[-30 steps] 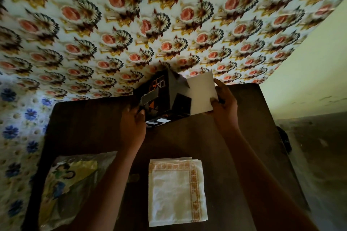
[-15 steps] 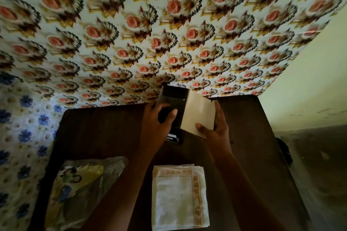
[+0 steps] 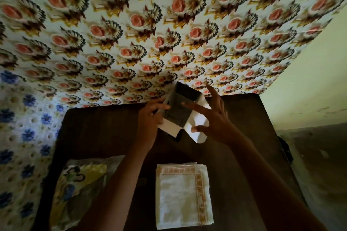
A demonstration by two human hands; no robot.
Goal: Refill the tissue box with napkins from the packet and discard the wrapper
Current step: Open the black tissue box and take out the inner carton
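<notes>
A dark tissue box [image 3: 180, 110] with white flaps spread open stands at the far middle of the brown table [image 3: 105, 133], its open end facing me. My left hand [image 3: 152, 118] grips the box's left side. To the right of the box my right hand [image 3: 212, 118] hovers with fingers spread, thumb resting on the right white flap [image 3: 197, 127]. A stack of white napkins [image 3: 183, 196] with an orange patterned border lies flat near the table's front edge. The clear plastic wrapper [image 3: 80, 191] with yellow and blue print lies at the front left.
The table's back edge meets a wall covered in floral paper [image 3: 169, 33]. A blue-flowered covering [image 3: 20, 137] hangs at the left. A plain pale wall [image 3: 309, 84] and dim floor lie to the right of the table.
The box has been turned so its open end faces me, with both white flaps spread. My right hand let go of the flap and opened; my left hand shifted to the box's left side.
</notes>
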